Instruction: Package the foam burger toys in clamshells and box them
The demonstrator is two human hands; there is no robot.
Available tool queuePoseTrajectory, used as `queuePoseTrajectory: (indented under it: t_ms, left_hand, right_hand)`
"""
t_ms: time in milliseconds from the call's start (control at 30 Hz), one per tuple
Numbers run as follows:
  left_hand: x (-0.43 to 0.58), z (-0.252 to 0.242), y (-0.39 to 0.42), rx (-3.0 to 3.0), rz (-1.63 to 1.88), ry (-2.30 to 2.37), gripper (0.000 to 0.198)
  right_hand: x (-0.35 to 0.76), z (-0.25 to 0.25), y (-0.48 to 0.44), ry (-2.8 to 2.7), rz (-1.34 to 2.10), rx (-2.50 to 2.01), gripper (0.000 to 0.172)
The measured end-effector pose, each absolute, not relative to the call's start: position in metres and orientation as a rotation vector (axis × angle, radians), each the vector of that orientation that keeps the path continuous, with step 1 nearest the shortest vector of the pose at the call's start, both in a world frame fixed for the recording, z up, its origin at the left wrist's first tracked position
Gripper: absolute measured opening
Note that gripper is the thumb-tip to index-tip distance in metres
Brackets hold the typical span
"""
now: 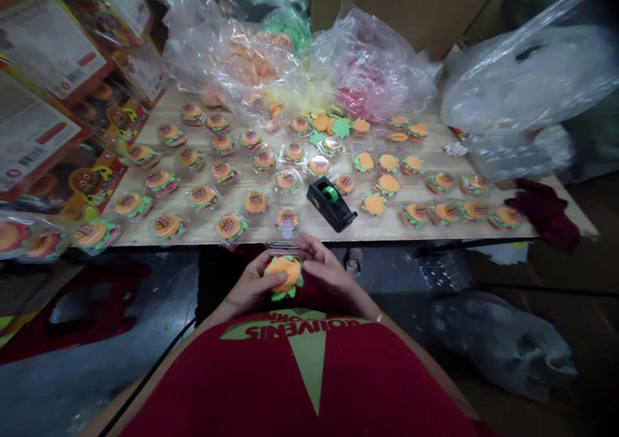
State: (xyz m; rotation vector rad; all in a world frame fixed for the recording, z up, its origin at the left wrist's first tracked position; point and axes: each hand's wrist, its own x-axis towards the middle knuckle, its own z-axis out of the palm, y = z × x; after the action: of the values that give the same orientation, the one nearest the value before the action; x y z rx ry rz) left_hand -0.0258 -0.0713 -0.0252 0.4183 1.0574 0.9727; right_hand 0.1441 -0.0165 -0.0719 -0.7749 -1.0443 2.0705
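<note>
My left hand (254, 285) is closed on a toy hamburger (284, 274) with an orange bun and green lettuce, its thumb lying across the bun. They are just below the table's front edge, in front of my red shirt. Close at the burger's right side is my right hand (329, 271), its fingers curved and apart, the thumb at the burger's edge. Whether it grips that edge is hard to make out. Straight ahead on the table, a clear plastic case (286, 223) holds another burger. A black tape dispenser (331, 203) with green tape stands to its right.
Many cased burgers (203, 196) cover the table's left half. Unprinted orange buns (388, 184) and more burgers lie on the right. Plastic bags of coloured pieces (372, 69) line the back. Printed boxes (43, 102) are stacked at left. A dark red cloth (544, 213) lies at the right edge.
</note>
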Motion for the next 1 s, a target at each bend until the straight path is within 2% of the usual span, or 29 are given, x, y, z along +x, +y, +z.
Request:
queuePoseTrajectory:
  t_ms: [100, 267, 400, 467, 567, 667, 833, 1000]
  left_hand:
    - [-0.027, -0.031, -0.07, 0.468, 0.959, 1.072, 0.041]
    - [-0.035, -0.043, -0.07, 0.602, 0.927, 1.056, 0.046]
    - [-0.056, -0.048, -0.08, 0.792, 1.009, 0.941, 0.074]
    - [-0.07, -0.049, -0.086, 1.052, 0.94, 0.952, 0.081]
    - [-0.084, -0.053, -0.091, 1.383, 0.8, 1.012, 0.064]
    - [-0.082, -0.061, -0.091, 1.392, 0.901, 1.068, 0.043]
    - [-0.063, -0.063, -0.08, 1.104, 1.156, 1.211, 0.01]
    - [-0.048, -0.043, -0.065, 0.835, 1.125, 1.204, 0.018]
  right_hand:
    - [0.147, -0.063, 0.0, -1.107, 1.941, -0.683, 0.062]
    - [0.16, -0.039, -0.004, -1.739, 1.523, -0.453, 0.032]
    - [0.17, -0.046, -0.017, -1.756, 1.474, -0.514, 0.032]
    - [0.173, -0.054, -0.022, -1.731, 1.525, -0.526, 0.033]
    - [0.175, -0.061, -0.027, -1.78, 1.628, -0.488, 0.042]
    - [0.172, -0.067, -0.031, -1.817, 1.663, -0.515, 0.051]
    - [0.162, -0.076, -0.034, -1.705, 1.641, -0.766, 0.039]
    - [0.159, -0.07, -0.029, -1.711, 1.528, -0.909, 0.033]
